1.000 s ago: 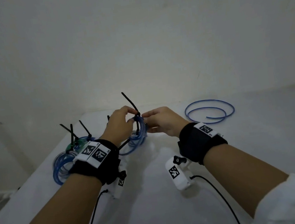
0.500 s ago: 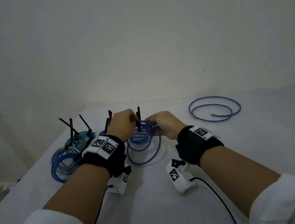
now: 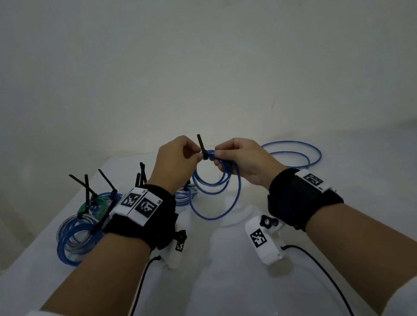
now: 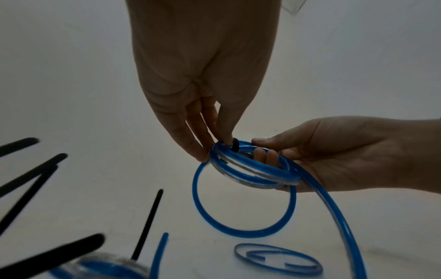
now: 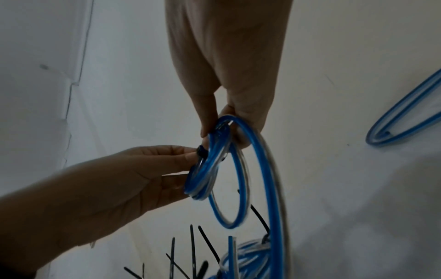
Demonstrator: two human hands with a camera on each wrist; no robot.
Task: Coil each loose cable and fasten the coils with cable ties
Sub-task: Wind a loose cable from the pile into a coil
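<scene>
Left hand [image 3: 176, 162] pinches the black cable tie [image 3: 201, 146] atop the blue coil [image 3: 213, 181]. Right hand [image 3: 245, 160] grips the coil just beside the tie, fingers curled round its strands.

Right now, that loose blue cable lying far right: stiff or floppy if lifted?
Probably springy, not limp: the loose blue cable lies in open round loops on the table. Likely light, being thin tubing. Untied, its loops would probably spread, as one loop droops from the held coil.

White table [image 3: 371, 215] – tied coils [image 3: 78, 232] left, loose cable [image 3: 305, 152] far right.
</scene>
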